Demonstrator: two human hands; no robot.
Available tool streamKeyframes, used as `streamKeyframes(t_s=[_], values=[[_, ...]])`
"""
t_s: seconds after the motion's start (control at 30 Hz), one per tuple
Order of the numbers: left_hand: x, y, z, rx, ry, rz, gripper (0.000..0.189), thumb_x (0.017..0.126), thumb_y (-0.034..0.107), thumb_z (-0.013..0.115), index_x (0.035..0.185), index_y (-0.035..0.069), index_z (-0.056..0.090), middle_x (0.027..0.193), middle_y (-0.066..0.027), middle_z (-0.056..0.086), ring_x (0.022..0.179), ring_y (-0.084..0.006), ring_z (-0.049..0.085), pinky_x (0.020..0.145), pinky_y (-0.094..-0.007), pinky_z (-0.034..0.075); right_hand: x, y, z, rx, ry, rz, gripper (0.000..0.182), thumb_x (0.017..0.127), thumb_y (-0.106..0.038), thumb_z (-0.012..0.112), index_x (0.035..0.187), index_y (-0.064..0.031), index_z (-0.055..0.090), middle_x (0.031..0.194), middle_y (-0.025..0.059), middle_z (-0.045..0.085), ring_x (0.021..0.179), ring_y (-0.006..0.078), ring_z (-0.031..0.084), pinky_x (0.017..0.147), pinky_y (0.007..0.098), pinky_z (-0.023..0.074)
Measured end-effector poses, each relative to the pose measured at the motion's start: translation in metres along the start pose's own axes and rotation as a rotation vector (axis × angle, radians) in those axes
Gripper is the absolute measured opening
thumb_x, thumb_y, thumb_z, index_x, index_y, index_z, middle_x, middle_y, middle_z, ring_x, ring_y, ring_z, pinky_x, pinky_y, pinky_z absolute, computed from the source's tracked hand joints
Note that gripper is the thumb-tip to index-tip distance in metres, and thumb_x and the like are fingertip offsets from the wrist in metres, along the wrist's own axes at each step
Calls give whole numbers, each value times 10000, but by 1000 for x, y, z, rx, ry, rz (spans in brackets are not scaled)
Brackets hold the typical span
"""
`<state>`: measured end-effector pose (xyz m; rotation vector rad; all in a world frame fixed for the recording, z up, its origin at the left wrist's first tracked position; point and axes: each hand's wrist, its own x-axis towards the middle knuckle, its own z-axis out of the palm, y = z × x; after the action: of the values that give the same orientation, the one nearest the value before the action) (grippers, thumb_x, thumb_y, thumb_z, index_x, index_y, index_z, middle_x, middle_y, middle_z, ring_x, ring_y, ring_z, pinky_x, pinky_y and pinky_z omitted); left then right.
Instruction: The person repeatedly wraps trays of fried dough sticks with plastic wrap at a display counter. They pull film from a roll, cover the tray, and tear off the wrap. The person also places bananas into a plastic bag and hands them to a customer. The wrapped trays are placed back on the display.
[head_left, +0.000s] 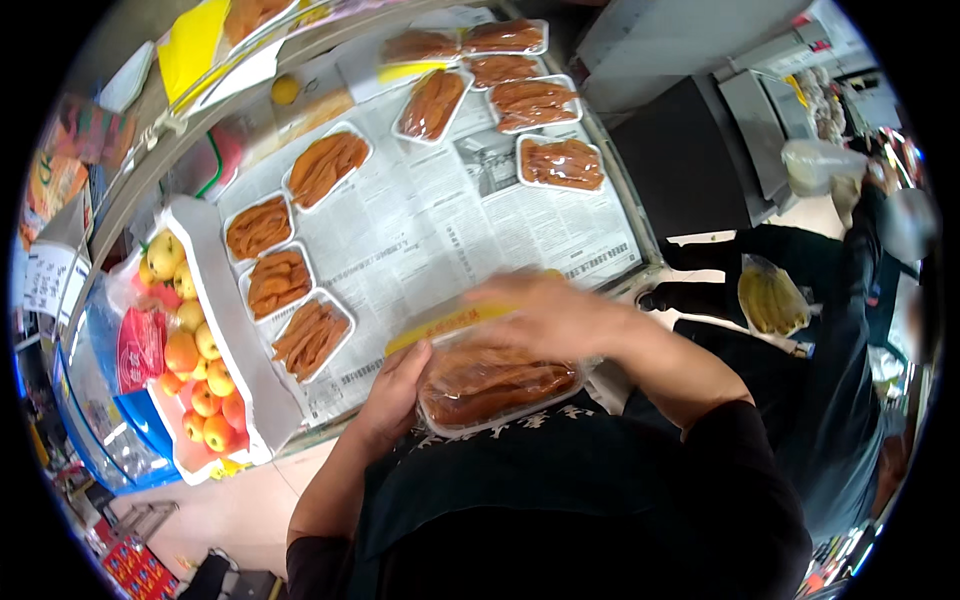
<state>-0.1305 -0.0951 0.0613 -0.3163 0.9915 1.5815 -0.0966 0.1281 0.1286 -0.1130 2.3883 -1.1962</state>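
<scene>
Close to my body, a white foam tray of orange-brown dried strips is tilted up and has clear film over it. My left hand grips its left side, with the thumb along the upper edge. Above the tray's far edge is my right hand, blurred, over the film; whether its fingers pinch the film I cannot tell. Behind the tray lies a yellow strip bearing writing, partly covered by that hand.
Newspaper covers the table. Unwrapped trays of strips stand on the left, with film-wrapped trays at the back right. A white box of fruit leans at the left edge. A person on the right carries bagged bananas.
</scene>
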Motion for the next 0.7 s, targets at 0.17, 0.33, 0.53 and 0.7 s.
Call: streamKeyframes(t_s=[0.17, 0.33, 0.53, 0.7], values=[[-3, -19, -24, -57, 14, -207, 391, 919, 291, 426, 1127, -37, 476, 1048, -156, 574, 926, -253, 584, 814, -367, 488, -6, 2, 40, -81, -228, -92, 575, 821, -459, 507, 1166, -1, 466, 1070, 230, 532, 997, 352, 517, 840, 399, 402], [-9, -1, -38, 387, 83, -132, 421, 893, 339, 458, 1044, -49, 525, 776, -125, 584, 667, -198, 583, 587, -299, 471, -7, 12, 60, 81, -310, 22, 669, 823, -503, 484, 1261, -9, 382, 1182, 212, 495, 1090, 344, 471, 910, 361, 370], [44, -6, -29, 1206, 54, 409, 278, 854, 183, 518, 1058, -1, 560, 801, -123, 595, 697, -250, 581, 643, -310, 468, -22, 16, 64, 248, -369, 65, 666, 829, -520, 470, 1264, -22, 396, 1218, 191, 481, 1137, 314, 445, 949, 354, 337], [104, -38, -34, 1401, -314, 637, 445, 744, 104, 606, 1171, 37, 499, 1172, -189, 500, 1098, -351, 457, 920, -396, 367, -24, 21, 80, 231, -307, 39, 659, 829, -532, 464, 1237, -16, 430, 1204, 181, 494, 1129, 306, 452, 953, 354, 330]])
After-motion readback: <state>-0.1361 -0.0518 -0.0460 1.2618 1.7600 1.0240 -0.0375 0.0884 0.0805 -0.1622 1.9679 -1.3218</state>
